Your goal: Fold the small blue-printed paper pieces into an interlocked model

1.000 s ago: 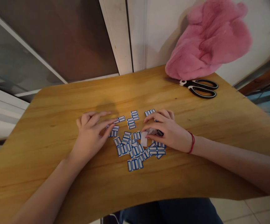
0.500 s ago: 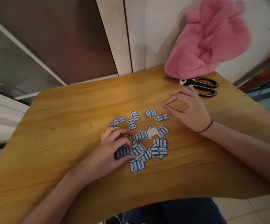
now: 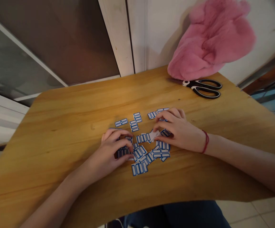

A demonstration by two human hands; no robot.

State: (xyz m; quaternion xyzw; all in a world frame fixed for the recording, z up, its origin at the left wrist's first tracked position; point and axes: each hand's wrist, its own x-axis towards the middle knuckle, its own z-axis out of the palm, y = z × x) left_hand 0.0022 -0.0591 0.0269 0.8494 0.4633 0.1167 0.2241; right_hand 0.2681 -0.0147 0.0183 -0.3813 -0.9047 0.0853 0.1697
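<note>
A loose pile of small white label stickers with blue borders (image 3: pixel 140 153) lies on the wooden table, several overlapping. My left hand (image 3: pixel 114 147) rests over the pile's left side, fingers curved and thumb apart, with stickers visible beneath them. On the right, my right hand (image 3: pixel 179 128), with a red cord at the wrist, reaches over the pile. Its thumb and index fingertips are apart, at the edge of a plain white slip (image 3: pixel 153 135). Several stickers under its palm are partly hidden. Other label stickers (image 3: pixel 134 126) lie just beyond the pile.
Black-handled scissors (image 3: pixel 205 88) lie at the back right of the wooden table (image 3: pixel 56 136), blades partly under a fluffy pink bundle (image 3: pixel 206 44) that leans on the wall. A dark-paneled door with a white frame (image 3: pixel 115 41) stands behind the table's far edge.
My right hand has come left and nearer, from beside the scissors to the white slip. Its pinched fingers have parted. A sticker edge now shows above that hand. My left hand has barely moved.
</note>
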